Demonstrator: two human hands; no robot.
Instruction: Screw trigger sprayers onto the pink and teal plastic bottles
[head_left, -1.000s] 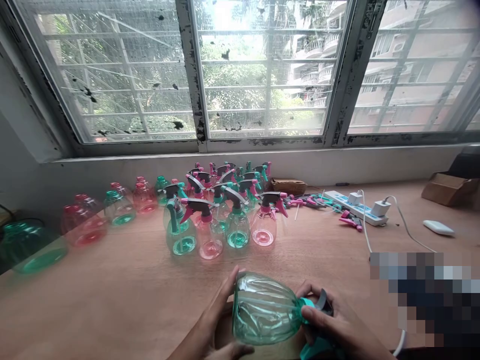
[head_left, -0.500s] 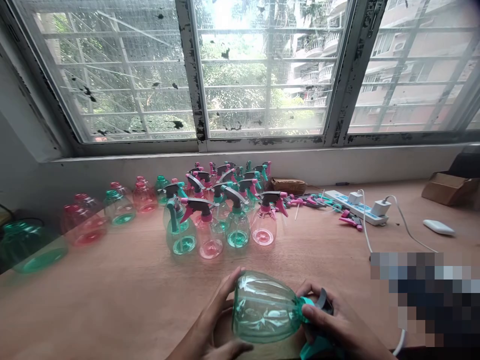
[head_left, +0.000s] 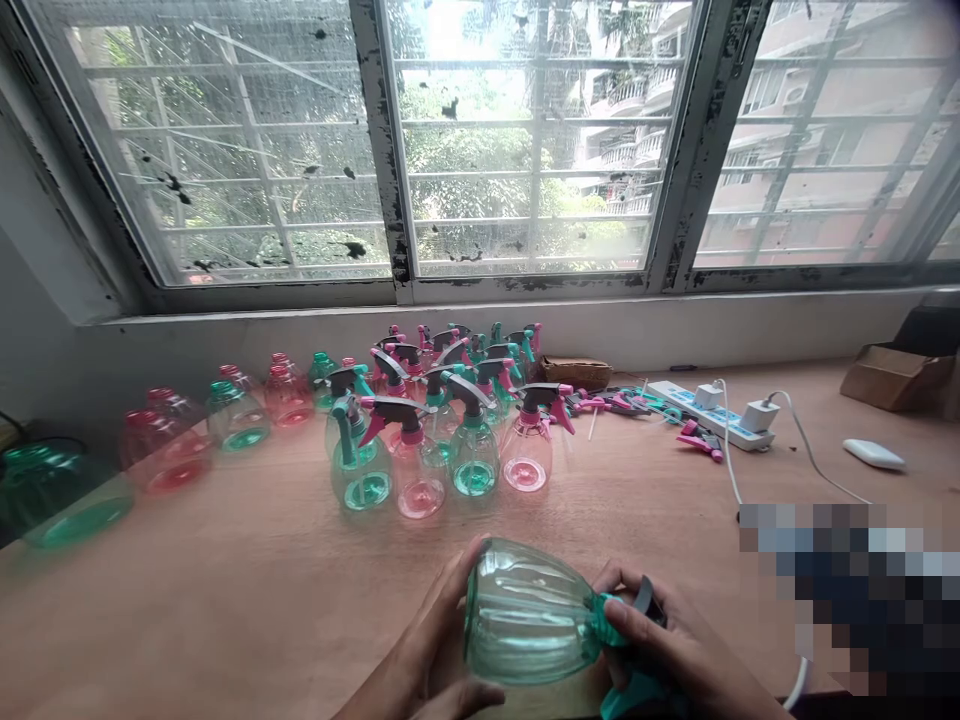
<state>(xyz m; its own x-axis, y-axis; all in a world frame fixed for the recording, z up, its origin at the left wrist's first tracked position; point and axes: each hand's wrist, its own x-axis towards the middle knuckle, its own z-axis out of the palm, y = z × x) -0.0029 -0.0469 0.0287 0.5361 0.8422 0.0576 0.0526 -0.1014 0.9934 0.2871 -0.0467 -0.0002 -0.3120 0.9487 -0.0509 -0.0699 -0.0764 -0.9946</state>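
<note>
A clear green spray bottle [head_left: 529, 615] lies sideways between my hands, its base to the left and its neck to the right. My left hand [head_left: 442, 640] is curled round the base end, fingers on the far side and thumb below. With thumb and fingers, my right hand [head_left: 660, 640] grips the turquoise collar [head_left: 609, 620] of the sprayer head at the neck. A dark trigger [head_left: 649, 598] sticks up by the right fingers, and the turquoise nozzle part [head_left: 634, 692] hangs beneath, partly hidden by that hand.
Several pink and green spray bottles [head_left: 474, 450] with heads stand grouped ahead. Headless bottles [head_left: 240, 415] line the left. Loose sprayer heads [head_left: 626, 402] lie near a white power strip [head_left: 739, 422] with cables. A white mouse [head_left: 874, 454] and cardboard box [head_left: 896, 375] are at right.
The green bottle has turned slightly about its long axis, with its ridges and reflections shifted. My left fingers have moved a little on its base; the right hand stays at the collar.
</note>
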